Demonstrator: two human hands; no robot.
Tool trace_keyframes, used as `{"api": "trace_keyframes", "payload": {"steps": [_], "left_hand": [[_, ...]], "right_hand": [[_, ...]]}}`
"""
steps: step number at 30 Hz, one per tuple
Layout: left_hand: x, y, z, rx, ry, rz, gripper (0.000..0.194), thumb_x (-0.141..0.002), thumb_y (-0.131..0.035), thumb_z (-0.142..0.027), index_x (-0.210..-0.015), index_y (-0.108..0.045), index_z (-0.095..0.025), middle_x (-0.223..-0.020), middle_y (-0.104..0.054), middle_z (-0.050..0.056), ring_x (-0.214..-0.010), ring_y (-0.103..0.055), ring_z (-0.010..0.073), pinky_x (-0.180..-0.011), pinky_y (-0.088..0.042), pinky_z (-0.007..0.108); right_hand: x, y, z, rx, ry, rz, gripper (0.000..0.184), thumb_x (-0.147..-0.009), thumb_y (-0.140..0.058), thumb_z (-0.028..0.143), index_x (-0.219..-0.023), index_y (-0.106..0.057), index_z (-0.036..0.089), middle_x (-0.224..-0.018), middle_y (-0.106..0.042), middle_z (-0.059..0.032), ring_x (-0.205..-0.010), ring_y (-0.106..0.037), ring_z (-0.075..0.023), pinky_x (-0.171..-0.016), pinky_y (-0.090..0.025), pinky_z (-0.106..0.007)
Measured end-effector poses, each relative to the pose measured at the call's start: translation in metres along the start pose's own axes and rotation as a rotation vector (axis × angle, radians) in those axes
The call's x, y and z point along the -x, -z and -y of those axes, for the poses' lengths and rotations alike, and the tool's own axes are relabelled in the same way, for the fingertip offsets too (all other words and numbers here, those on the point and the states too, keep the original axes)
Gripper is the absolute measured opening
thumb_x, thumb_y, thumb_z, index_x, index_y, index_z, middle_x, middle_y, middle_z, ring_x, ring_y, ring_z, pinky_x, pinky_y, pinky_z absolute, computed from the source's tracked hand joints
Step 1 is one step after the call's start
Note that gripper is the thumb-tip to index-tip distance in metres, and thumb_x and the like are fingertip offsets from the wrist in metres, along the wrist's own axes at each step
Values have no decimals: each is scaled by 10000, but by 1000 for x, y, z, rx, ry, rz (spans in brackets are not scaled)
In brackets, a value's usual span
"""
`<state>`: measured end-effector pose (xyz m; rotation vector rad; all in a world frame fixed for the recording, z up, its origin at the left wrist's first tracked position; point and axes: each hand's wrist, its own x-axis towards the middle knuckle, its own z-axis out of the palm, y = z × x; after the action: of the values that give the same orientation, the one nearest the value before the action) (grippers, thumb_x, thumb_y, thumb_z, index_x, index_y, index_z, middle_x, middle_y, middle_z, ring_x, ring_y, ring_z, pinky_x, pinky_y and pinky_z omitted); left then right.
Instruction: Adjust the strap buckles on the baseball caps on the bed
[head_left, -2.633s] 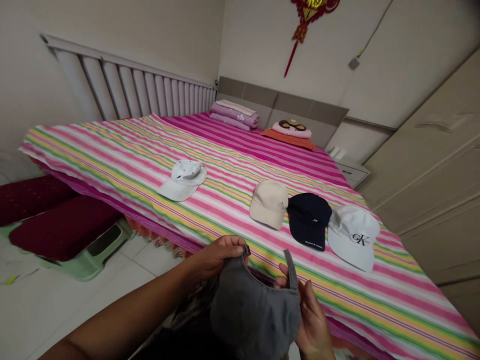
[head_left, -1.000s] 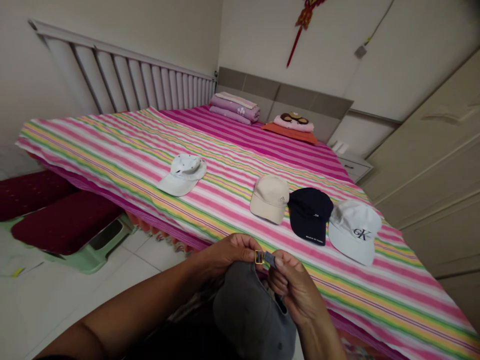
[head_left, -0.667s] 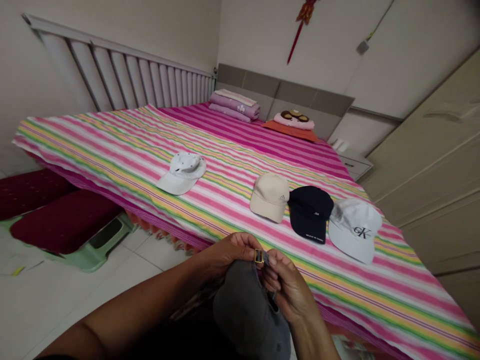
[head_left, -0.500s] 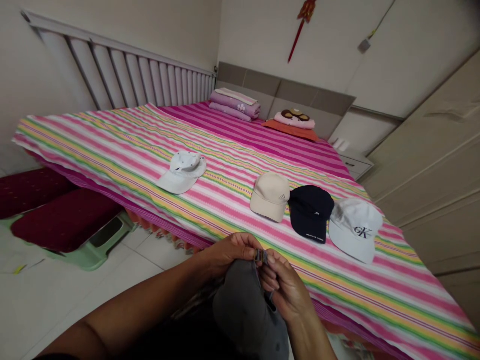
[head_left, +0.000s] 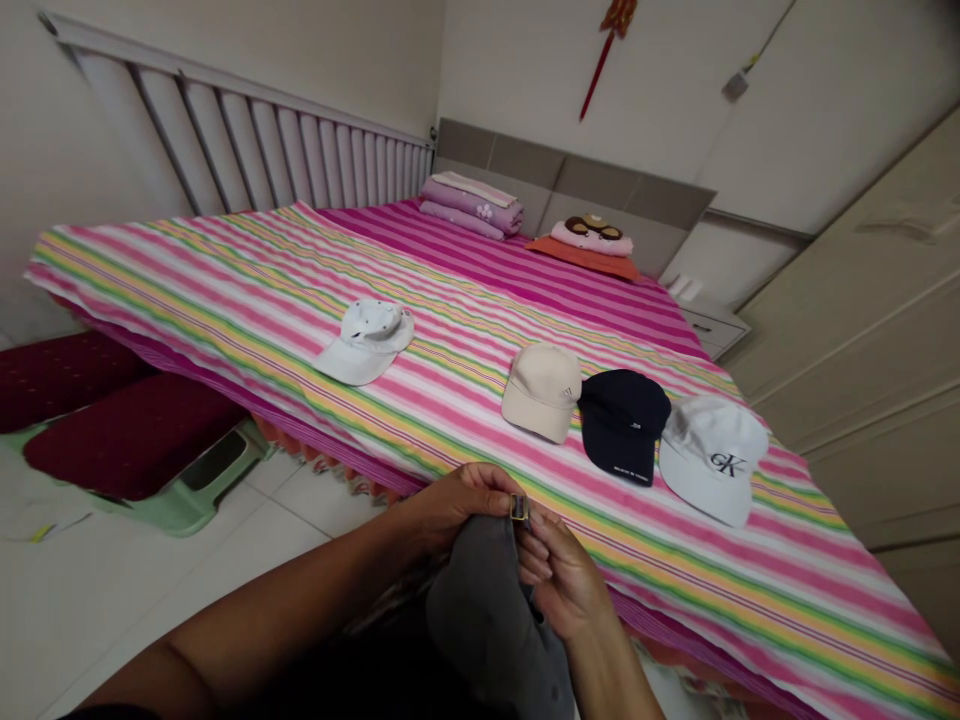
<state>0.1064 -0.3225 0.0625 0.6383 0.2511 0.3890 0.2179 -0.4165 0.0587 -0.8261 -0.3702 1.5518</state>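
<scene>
A dark grey cap (head_left: pixel 480 610) hangs from both my hands at the near edge of the bed. With thumb and fingers, my left hand (head_left: pixel 469 498) pinches the cap's back strap beside its metal buckle (head_left: pixel 519 507). On the buckle's other side, my right hand (head_left: pixel 562 565) is closed on the strap and the cap's edge. Beyond my hands, a beige cap (head_left: pixel 541 392), a black cap (head_left: pixel 625 425) and a white cap with dark letters (head_left: pixel 712 460) lie side by side. Another white cap (head_left: pixel 367 340) sits apart, farther left.
Striped cloth (head_left: pixel 442 400) covers the near part of the bed. Folded purple bedding (head_left: pixel 471 207) and a pink pillow (head_left: pixel 592 236) lie by the headboard (head_left: pixel 570 175). Stools with dark red tops (head_left: pixel 135 435) stand at the left, and a wardrobe (head_left: pixel 870 330) rises at the right.
My right hand has shifted slightly left, closer to the buckle. The buckle now faces the camera more squarely. The caps on the bed stay where they were.
</scene>
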Motion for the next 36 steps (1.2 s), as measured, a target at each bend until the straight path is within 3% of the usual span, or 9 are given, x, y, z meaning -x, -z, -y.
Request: {"api": "trace_keyframes", "payload": {"steps": [14, 22, 30, 33, 36], "left_hand": [[0, 5, 3, -72, -22, -74, 235, -494, -793, -191, -685, -690, -102, -665, -683, 53, -574, -601, 111, -612, -442, 222], [0, 9, 6, -165, -60, -92, 224, -533, -774, -201, -709, -674, -106, -698, -678, 40, -620, -596, 99, -656, -431, 218], [4, 12, 5, -196, -82, -32, 226, -548, -730, -167, -675, -545, -141, -610, -581, -16, -491, -483, 59, -493, -335, 174], [6, 10, 2, -241, -85, -24, 194, -602, -681, -268, -678, -577, -123, -618, -568, 8, -527, -483, 81, -517, -341, 196], [7, 6, 0, -346, -125, -50, 331, -697, -577, -436, -676, -585, -105, -583, -537, 14, -522, -460, 89, -511, -327, 210]], "right_hand": [[0, -2, 1, 111, 38, -42, 372, -618, -729, 330, -578, -392, 179, -405, -239, 120, -359, -120, -11, -343, -129, -145], [1, -8, 0, 85, 67, -71, 334, -639, -714, 367, -628, -443, 172, -432, -282, 107, -368, -145, -11, -347, -148, -135], [9, -15, 2, 167, 141, -135, 245, -763, -571, 422, -794, -519, 185, -452, -339, 87, -379, -170, -31, -364, -167, -153], [10, -15, 2, 212, 153, -123, 216, -772, -565, 385, -750, -487, 185, -447, -331, 91, -382, -165, -36, -375, -155, -168], [10, -13, 2, 322, 184, -137, 220, -770, -570, 365, -715, -456, 185, -429, -328, 98, -377, -177, -37, -383, -138, -176]]}}
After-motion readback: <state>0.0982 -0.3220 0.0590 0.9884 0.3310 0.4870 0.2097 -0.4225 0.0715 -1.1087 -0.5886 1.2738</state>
